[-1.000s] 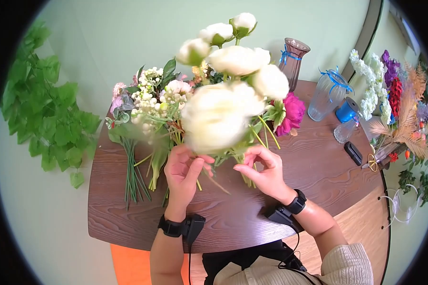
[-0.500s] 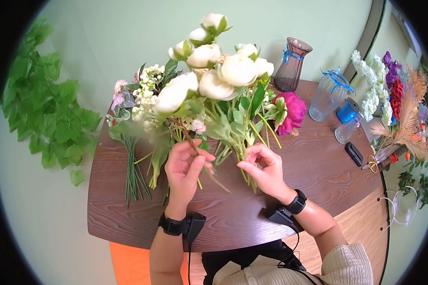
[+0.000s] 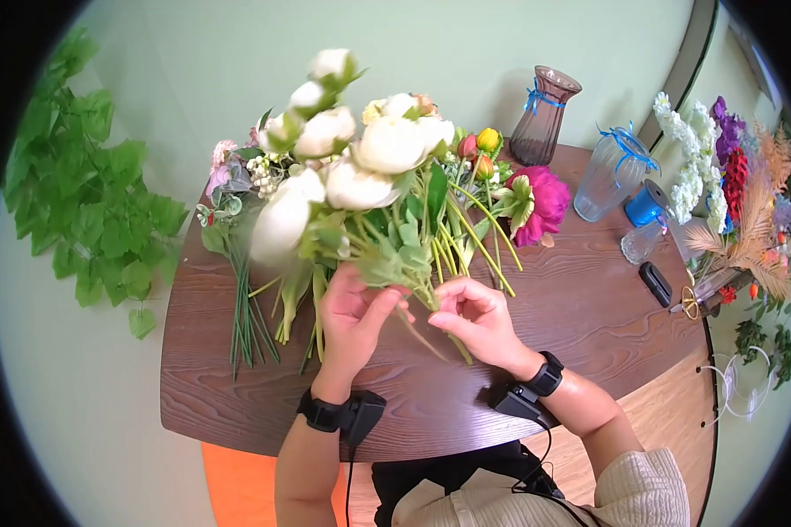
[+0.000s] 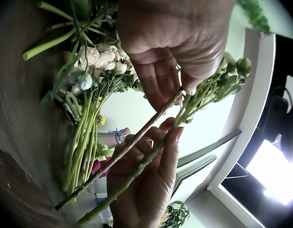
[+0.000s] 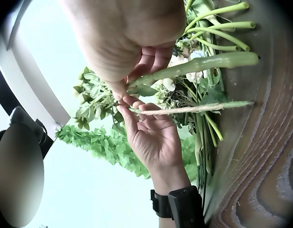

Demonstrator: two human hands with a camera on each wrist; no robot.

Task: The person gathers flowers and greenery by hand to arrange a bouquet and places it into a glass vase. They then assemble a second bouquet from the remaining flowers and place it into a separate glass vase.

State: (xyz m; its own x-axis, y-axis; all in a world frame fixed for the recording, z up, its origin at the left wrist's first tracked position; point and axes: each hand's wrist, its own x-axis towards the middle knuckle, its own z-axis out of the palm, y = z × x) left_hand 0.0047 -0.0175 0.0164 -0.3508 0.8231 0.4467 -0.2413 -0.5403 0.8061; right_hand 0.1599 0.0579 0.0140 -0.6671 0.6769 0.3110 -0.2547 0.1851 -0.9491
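A bunch of white artificial peony-like flowers (image 3: 394, 145) with green leaves leans leftward above the table. My right hand (image 3: 479, 323) pinches its thick green stem (image 4: 122, 188) between thumb and fingers. Close beside it, my left hand (image 3: 356, 321) pinches a thin, brownish twisted stem (image 4: 132, 142) between thumb and fingertips. The two stems slant side by side, their lower ends pointing down toward the table, as the left wrist view shows. In the head view, leaves and blooms cover part of my left fingers.
More flowers lie across the wooden table (image 3: 536, 351), including green stems (image 3: 248, 307) at left and a magenta peony (image 3: 540, 206). Toward the back right stand a purple vase (image 3: 543, 119), a clear vase (image 3: 611, 176) and a blue ribbon spool (image 3: 647, 206). Scissors (image 3: 690, 303) lie at the right edge.
The white flowers have swung left and tilted, uncovering red and yellow buds behind. My right hand has shifted left with the green stem, and my left hand slightly right, bringing them closer.
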